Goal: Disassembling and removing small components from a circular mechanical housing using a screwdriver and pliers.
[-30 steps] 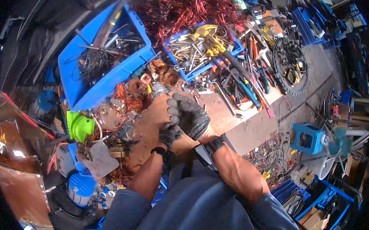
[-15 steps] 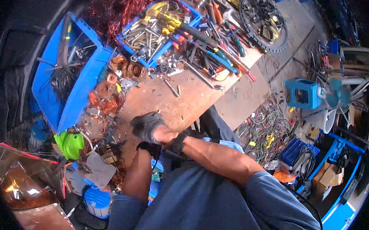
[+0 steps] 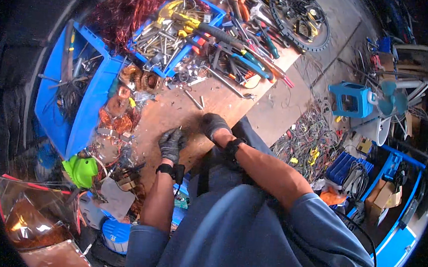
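Observation:
Both my hands wear dark grey work gloves and are low over the wooden tabletop [image 3: 161, 112]. My left hand [image 3: 172, 144] is closed at the table's near part, with a tiny pale tip showing at its fingers, too small to name. To its right, apart from it, my right hand [image 3: 215, 125] is curled closed near the table's right edge; whatever is in it, if anything, is hidden. Dark dust or grit [image 3: 191, 127] lies on the wood between them. Just beyond are two short metal rods [image 3: 193, 100].
A blue tray [image 3: 171, 71] of metal tools and rods stands at the back, with pliers and a yellow-black hammer [image 3: 201, 27] beside it. Left are a blue bin [image 3: 86, 119] and copper coils [image 3: 118, 108]. Tangled wires [image 3: 305, 140] cover the floor at right.
My right hand has moved right and away from my left, which it covered before. My left hand has come into sight and reached slightly forward. The view has shifted a little.

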Tool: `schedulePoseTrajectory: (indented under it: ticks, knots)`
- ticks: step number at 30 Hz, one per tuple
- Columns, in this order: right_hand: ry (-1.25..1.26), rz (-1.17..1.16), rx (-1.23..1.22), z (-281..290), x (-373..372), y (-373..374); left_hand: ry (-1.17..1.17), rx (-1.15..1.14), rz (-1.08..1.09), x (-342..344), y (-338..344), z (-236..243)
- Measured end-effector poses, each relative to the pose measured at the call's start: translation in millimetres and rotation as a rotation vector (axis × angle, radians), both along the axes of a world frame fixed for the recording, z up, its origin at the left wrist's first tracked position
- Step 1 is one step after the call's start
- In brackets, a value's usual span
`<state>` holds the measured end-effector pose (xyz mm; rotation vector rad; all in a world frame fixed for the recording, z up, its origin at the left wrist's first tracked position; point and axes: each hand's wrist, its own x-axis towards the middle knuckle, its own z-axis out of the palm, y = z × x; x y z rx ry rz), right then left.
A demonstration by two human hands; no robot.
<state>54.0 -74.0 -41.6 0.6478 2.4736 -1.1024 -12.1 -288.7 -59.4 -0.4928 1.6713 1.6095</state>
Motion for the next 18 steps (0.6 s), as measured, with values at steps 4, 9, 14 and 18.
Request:
schedulePoseTrajectory:
  ticks: [4,9,14,18]
  knots:
    - [0.047,-0.312,-0.007,17,-1,8,-0.033,0.002,-0.006,-2,2,6]
    - [0.080,-0.393,-0.014,32,-19,14,0.046,-0.030,-0.010,-3,3,12]
    - [0.076,-0.307,-0.009,30,-13,18,0.003,-0.030,-0.047,-2,4,10]
    - [0.069,-0.269,-0.055,28,-2,27,-0.037,-0.025,-0.013,-2,3,6]
